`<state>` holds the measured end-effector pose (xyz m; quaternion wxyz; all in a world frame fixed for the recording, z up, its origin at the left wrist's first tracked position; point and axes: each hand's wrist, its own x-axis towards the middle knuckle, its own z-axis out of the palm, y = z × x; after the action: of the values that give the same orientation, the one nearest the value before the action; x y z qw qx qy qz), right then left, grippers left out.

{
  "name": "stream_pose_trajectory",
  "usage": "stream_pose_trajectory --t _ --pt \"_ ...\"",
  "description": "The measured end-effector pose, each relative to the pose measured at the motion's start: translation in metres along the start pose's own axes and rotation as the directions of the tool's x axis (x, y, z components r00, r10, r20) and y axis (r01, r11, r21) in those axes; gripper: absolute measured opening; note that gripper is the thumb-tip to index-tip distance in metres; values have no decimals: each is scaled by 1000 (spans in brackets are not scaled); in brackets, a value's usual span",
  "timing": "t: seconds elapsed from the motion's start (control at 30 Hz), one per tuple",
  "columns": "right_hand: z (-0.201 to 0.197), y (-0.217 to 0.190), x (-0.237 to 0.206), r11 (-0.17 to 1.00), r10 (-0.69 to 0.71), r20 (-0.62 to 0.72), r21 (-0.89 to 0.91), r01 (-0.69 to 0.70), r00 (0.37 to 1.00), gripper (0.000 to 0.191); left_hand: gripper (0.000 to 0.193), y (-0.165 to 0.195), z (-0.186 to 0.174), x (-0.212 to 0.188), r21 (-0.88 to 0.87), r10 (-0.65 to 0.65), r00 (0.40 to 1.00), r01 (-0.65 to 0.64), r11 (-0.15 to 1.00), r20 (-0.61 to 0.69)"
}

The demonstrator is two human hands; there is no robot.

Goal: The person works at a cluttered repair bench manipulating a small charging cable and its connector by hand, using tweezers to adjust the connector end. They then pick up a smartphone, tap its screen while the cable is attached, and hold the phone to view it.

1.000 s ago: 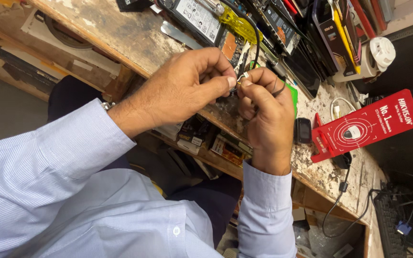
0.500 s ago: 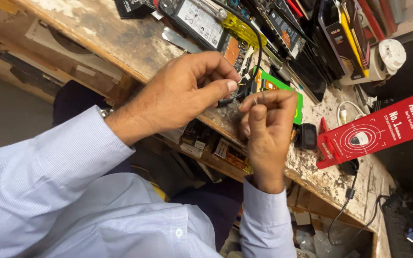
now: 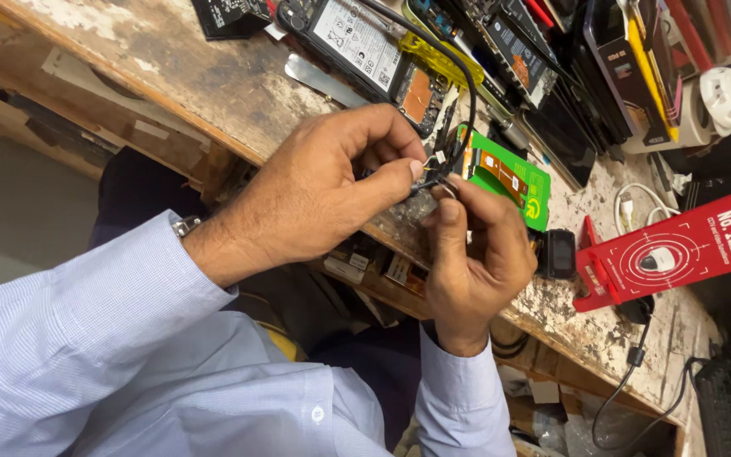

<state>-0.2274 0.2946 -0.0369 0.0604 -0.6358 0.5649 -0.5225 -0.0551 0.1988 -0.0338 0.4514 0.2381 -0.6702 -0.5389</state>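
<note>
Clearly both hands — left hand (image 3: 315,190), right hand (image 3: 475,262) — hide a tiny part.

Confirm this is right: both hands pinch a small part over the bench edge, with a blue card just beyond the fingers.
Not quite: the card is green, not blue, as the head view shows. Left hand and right hand do pinch a small part over the bench edge.

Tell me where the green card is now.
In the head view, the green card lies on the workbench, just beyond the right hand, beside a black phone.
</note>
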Motion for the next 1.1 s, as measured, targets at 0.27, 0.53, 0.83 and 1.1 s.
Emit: stream_pose_trajectory --t 0.27,0.53,0.83,1.1 --pt "-66 -3 -53 998 -15 -2 -53 14 1000 11 16 13 75 -42 -1 16 1000 -16 1000 10" --pt "-95 -18 -80 998 -19 -4 -67 19 1000 10 16 26 105 -72 16 16 1000 -16 1000 14" --pt "-2 -41 -30 997 -11 0 -76 11 1000 11 17 14 7 -45 8 13 1000 -13 1000 15" --pt "145 -70 51 995 -20 19 -96 22 1000 11 16 -7 -161 6 4 1 1000 -1 1000 6"
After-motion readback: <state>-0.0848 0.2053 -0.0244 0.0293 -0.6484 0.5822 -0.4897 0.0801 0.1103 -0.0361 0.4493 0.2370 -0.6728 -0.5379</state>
